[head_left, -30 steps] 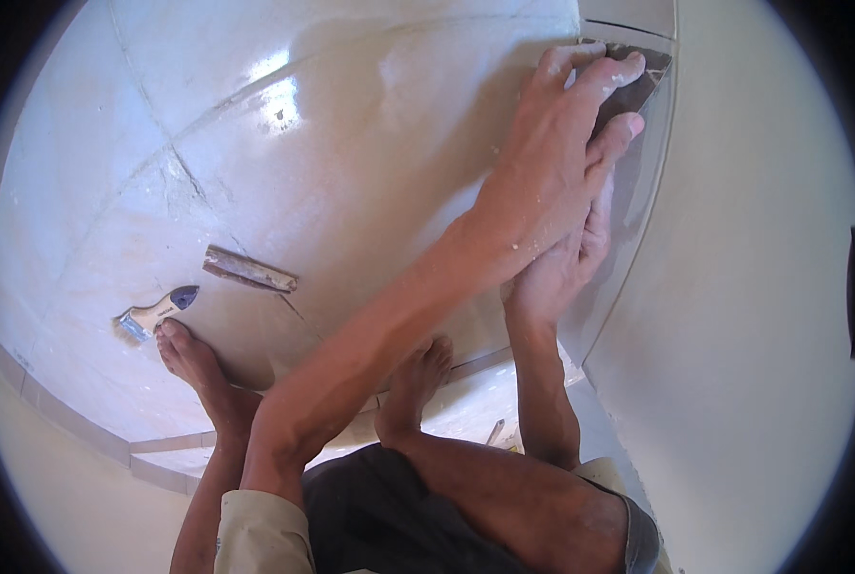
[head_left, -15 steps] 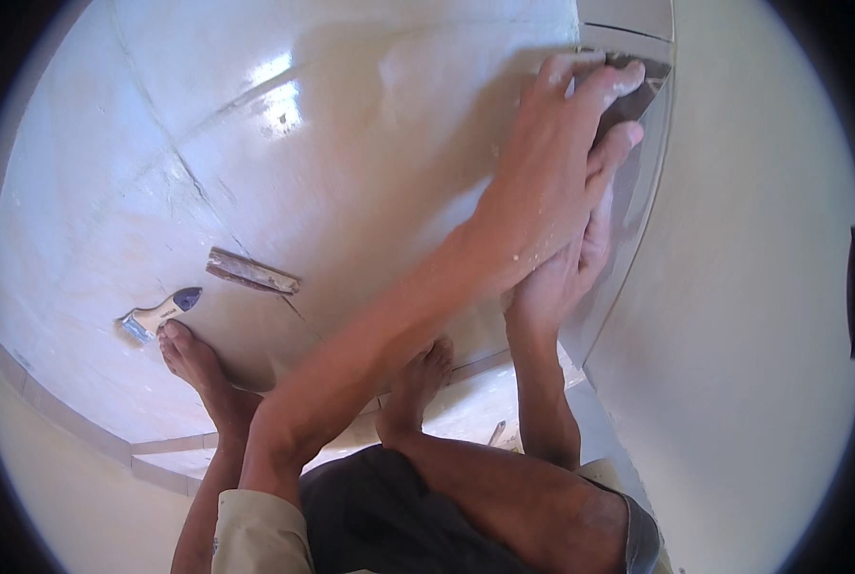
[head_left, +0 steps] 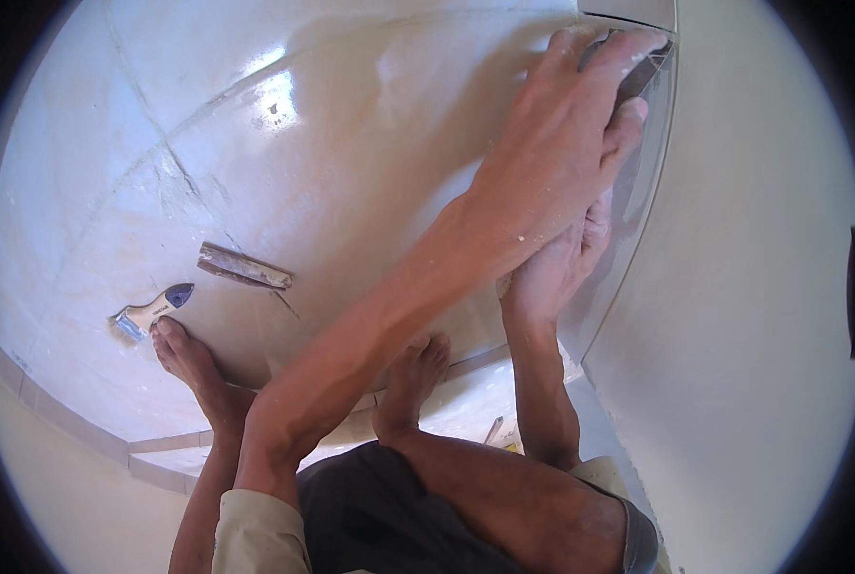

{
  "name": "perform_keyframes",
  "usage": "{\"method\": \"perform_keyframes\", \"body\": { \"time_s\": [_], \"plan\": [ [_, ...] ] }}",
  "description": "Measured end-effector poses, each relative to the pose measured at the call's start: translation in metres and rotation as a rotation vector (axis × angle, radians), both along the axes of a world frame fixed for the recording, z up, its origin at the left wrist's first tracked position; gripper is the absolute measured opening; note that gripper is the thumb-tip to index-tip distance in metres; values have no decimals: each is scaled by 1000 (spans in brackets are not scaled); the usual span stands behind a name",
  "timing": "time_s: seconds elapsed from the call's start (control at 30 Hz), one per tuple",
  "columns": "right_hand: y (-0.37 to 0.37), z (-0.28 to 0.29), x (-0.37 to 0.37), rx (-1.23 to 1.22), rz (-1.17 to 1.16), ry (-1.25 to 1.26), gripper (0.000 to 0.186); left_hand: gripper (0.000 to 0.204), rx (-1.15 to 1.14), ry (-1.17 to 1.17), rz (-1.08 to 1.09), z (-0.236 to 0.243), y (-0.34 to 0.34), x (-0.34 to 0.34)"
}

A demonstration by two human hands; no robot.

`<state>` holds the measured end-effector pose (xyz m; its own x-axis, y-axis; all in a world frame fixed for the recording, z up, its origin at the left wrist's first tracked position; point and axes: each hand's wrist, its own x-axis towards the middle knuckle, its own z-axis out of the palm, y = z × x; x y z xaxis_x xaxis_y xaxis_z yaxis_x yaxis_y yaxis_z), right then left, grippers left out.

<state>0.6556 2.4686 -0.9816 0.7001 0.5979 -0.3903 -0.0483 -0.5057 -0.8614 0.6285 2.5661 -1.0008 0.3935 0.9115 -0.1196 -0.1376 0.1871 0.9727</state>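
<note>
My left hand reaches across to the upper right, its wrist crossing over my right hand. Its fingers are bent over a dark flat piece beside the wall, with the thumb on the near side. Much of that piece is hidden under the fingers, so its kind is unclear. Below, my right hand is closed and partly covered by the left; whatever it holds is out of sight. Whitish dust or paste marks the fingers of both hands.
A pale wall rises at the right, with a grey strip along its foot. On the glossy tiled floor lie a paintbrush by my left foot and a worn, stained strip. A raised tile edge runs behind my feet.
My left hand has moved slightly up and to the right, toward the corner, its fingers now farther along the dark piece. The view has shifted a little. The brush and worn strip lie unmoved.
</note>
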Motion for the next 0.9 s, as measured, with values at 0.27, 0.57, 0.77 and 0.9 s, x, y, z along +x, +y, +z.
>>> {"method": "perform_keyframes", "body": {
  "time_s": [0.27,0.57,0.77,0.9],
  "plan": [
    [-82,-7,3,-77,205,-341,54,53,138,66,118,-9,-9,19],
    [-296,-21,41,-315,627,-745,47,59,230,189,188,-14,-23,23],
    [-349,-35,53,-300,734,-825,50,58,188,182,159,-9,-33,25],
    [-351,-41,52,-253,721,-843,51,60,189,189,150,-9,-37,23]
  ]
}}
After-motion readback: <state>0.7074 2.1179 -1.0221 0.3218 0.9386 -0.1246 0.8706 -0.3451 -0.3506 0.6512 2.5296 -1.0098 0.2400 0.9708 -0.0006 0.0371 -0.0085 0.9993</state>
